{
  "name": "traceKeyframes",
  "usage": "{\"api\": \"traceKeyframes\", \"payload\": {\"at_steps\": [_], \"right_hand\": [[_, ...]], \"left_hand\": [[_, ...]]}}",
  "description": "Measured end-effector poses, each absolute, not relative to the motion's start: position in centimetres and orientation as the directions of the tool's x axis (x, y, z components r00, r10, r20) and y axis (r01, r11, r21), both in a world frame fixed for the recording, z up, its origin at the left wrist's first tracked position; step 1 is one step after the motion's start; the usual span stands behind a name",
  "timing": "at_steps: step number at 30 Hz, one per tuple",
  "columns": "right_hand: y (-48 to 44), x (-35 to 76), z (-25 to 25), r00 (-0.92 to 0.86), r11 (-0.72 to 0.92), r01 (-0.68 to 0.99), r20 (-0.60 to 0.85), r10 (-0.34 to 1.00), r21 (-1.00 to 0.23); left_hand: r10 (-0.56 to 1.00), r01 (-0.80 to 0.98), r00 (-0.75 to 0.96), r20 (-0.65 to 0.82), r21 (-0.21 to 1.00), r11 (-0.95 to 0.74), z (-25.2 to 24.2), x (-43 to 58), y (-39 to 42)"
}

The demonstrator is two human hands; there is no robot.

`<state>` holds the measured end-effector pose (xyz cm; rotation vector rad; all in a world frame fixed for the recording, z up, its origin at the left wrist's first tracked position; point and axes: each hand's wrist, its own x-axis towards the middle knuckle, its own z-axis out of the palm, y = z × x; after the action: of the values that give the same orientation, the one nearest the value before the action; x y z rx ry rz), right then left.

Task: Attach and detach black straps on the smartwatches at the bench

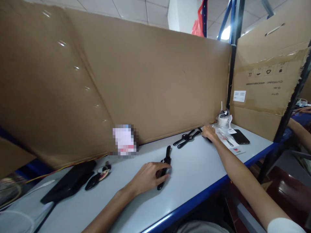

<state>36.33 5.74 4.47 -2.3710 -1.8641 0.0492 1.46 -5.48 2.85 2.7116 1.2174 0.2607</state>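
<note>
Hands are both lowered to the tabletop (194, 171) in the head view. By the left hand (147, 176), a black watch-like piece (166, 160) is touched at its middle, with thumb and fingers parted; whether it is truly pinched cannot be told. It is laid at the left hand's three o'clock, its length set roughly from one to seven. By the right hand (209, 132), at about two o'clock from the left, a dark item (207, 139) is partly covered with bent fingers; a firm grip cannot be confirmed. Just beside it, toward nine o'clock, two similar black pieces (189, 138) are seen close together. Toward three o'clock from the right hand, a black phone (240, 136) is seen.

For a sure hold, the watch-like piece is best steadied at its thicker middle, since the slim ends would probably flex or swing. Light fingertip pressure should be enough. On the right, the fingers are best kept clear of the neighbouring pair, which could be dragged along; with the hands well apart, one side is best watched at a time.
</note>
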Motion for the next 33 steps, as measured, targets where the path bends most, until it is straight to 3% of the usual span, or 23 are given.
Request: {"api": "traceKeyframes", "payload": {"at_steps": [8, 18, 26, 30, 33], "right_hand": [[5.6, 35.6, 4.6, 0.215, -0.211, 0.975, 0.053, 0.975, -0.069], [6.0, 34.9, 4.3, 0.051, -0.051, 0.999, 0.027, 0.998, -0.019], [6.9, 34.9, 3.9, 0.123, -0.120, 0.992, 0.089, 0.988, -0.030], [7.0, 34.0, 3.4, 0.032, -0.022, 0.999, 0.258, 0.966, -0.040], [6.9, 33.1, 3.0, -0.056, 0.073, 0.994, 0.201, 0.978, -0.080]], "left_hand": [[0.832, 0.810, 0.537, 0.140, 0.192, -0.555, 2.5, 0.7, -4.3], [0.960, 0.976, 0.187, 0.209, 0.075, -0.206, 2.8, -0.7, -2.5], [0.983, 0.993, 0.105, 0.150, -0.074, -0.095, 3.7, -1.4, -3.4], [0.982, 0.992, 0.126, 0.144, -0.042, -0.121, 3.1, -1.8, -3.1], [0.978, 0.989, 0.144, 0.149, 0.009, -0.147, 2.5, -1.6, -2.5]]}}
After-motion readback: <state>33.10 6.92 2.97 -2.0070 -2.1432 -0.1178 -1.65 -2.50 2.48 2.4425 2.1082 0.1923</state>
